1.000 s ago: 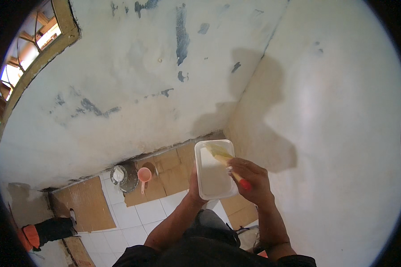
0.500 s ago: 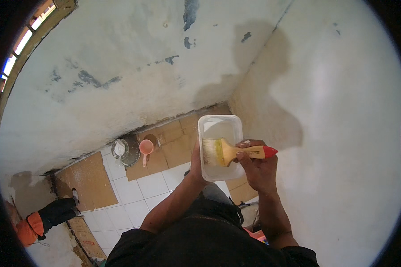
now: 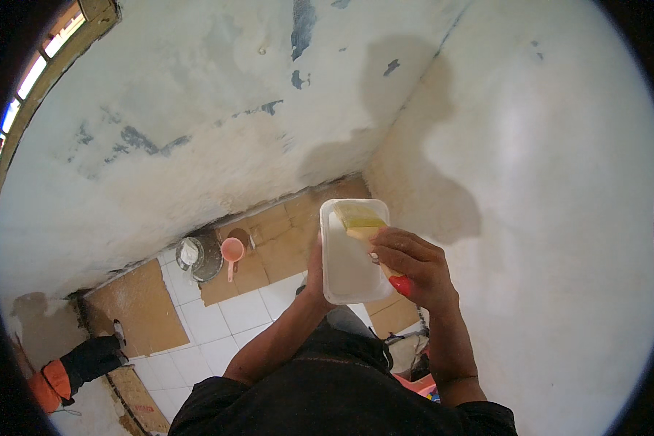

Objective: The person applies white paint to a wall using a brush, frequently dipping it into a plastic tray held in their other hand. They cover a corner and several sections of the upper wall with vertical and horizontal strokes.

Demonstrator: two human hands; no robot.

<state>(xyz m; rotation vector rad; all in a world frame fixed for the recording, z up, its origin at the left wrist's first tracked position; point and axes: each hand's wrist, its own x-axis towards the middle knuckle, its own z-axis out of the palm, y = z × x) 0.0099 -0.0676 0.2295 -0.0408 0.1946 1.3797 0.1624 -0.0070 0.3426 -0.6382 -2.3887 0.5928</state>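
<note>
A white rectangular plastic tub (image 3: 357, 297) is held up in front of my body by my left hand (image 3: 316, 273), whose fingers are mostly hidden behind its left side. My right hand (image 3: 418, 266) is closed round the handle of a wide paintbrush (image 3: 364, 222) with a pale wooden handle and a red end. Its bristles are inside the tub at the far end and slant up to the left. The handle's red tip shows below my fingers, over the tub's right rim. White material coats the tub's inside.
Patchy whitish walls (image 3: 196, 87) meet in a corner ahead. On the tiled floor (image 3: 232, 312) lie cardboard sheets (image 3: 134, 305), a pink dipper (image 3: 232, 249) and a round grey container (image 3: 211, 263). Another person in orange and dark clothing (image 3: 87, 367) is at the lower left.
My right hand has turned the brush: its bristles moved to the tub's far end and its red handle tip swung down toward me. My left hand still holds the tub.
</note>
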